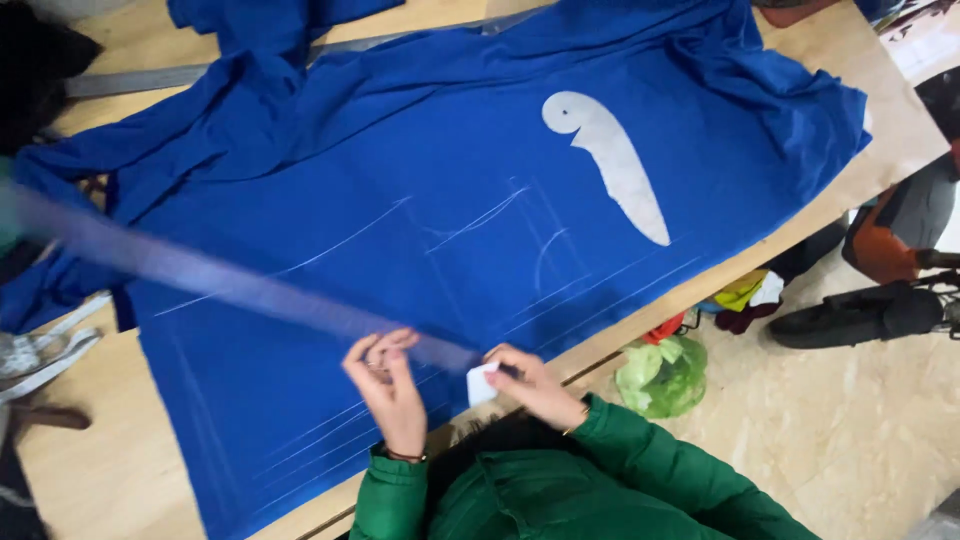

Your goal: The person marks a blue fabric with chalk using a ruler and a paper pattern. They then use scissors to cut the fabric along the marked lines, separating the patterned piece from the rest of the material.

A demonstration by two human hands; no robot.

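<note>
A large blue cloth lies spread over a wooden table, marked with several white chalk lines. A white curved template rests on it to the right. My left hand pinches a long, blurred, see-through ruler, which runs from the far left down to the near edge. My right hand grips a small white piece of chalk beside the ruler's near end, over the cloth's edge. Green sleeves cover both arms.
A long metal straightedge lies at the back left of the table. On the floor to the right are a green plastic bag, coloured cloth scraps and a dark wheeled object. White straps hang at the left.
</note>
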